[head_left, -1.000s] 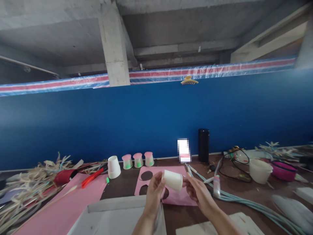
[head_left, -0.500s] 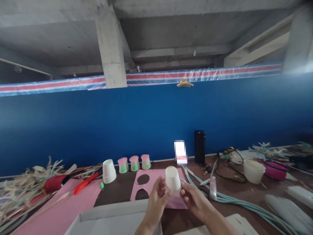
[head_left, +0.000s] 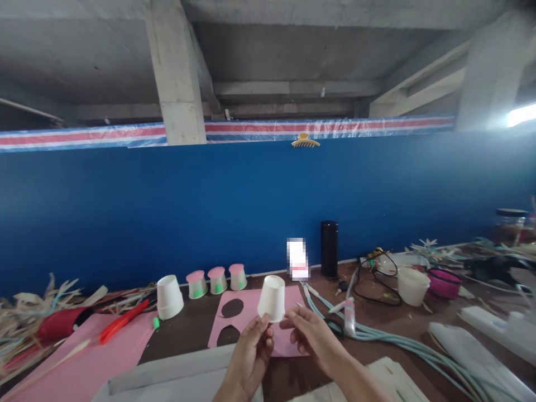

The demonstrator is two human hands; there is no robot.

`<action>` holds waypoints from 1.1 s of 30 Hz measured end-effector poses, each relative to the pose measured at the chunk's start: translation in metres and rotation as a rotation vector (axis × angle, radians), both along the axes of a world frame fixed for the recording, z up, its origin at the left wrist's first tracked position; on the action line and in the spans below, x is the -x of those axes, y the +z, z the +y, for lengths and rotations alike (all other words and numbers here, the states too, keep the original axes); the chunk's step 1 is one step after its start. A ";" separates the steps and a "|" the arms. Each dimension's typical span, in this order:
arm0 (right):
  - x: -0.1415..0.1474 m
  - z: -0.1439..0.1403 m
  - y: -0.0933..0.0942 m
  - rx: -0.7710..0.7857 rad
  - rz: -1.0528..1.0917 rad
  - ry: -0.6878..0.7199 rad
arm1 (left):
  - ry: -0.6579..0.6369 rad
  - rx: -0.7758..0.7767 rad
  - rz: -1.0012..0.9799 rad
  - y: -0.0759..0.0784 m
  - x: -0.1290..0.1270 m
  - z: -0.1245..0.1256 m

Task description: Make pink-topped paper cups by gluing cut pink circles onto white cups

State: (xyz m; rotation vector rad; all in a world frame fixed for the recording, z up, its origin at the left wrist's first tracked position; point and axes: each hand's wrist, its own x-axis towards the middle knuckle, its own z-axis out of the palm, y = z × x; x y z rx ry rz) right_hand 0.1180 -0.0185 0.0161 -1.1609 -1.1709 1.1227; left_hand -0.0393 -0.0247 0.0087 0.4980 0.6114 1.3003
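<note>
A white paper cup [head_left: 272, 297] is held upside down in front of me, over a pink sheet [head_left: 288, 336] with round holes cut in it. My left hand [head_left: 252, 345] pinches the cup's lower rim between thumb and fingers. On the other side, my right hand [head_left: 312, 336] has its thumb and forefinger closed at the right of the same rim, with the other fingers curled. Behind and to the left stand three small cups [head_left: 218, 281] with pink round tops and green marks. Beside them is an upturned stack of white cups [head_left: 170, 297].
Red-handled scissors [head_left: 123, 322] rest on another pink sheet [head_left: 94, 357] at left. A white box [head_left: 167, 377] sits in front. A black flask [head_left: 329, 248], pale blue cables [head_left: 410, 347], a small bottle [head_left: 349, 317] and a white tub [head_left: 413, 286] stand to the right.
Both hands have shifted down to the cup's rim, and the cup now appears more upright in its upside-down position. The view has turned slightly right.
</note>
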 end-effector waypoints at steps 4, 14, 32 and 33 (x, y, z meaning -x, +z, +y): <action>-0.047 0.009 0.013 -0.170 -0.346 -0.324 | 0.087 0.083 -0.019 -0.005 0.001 0.004; -0.127 0.026 0.022 -0.060 -0.923 -0.533 | 0.112 -0.015 -0.099 -0.008 0.000 0.008; -0.126 0.050 0.001 -0.069 -1.586 -0.287 | -0.019 -0.090 0.030 -0.007 -0.013 0.003; -0.129 0.051 0.000 -0.082 -1.603 -0.288 | -0.021 -0.088 0.029 -0.006 -0.013 0.003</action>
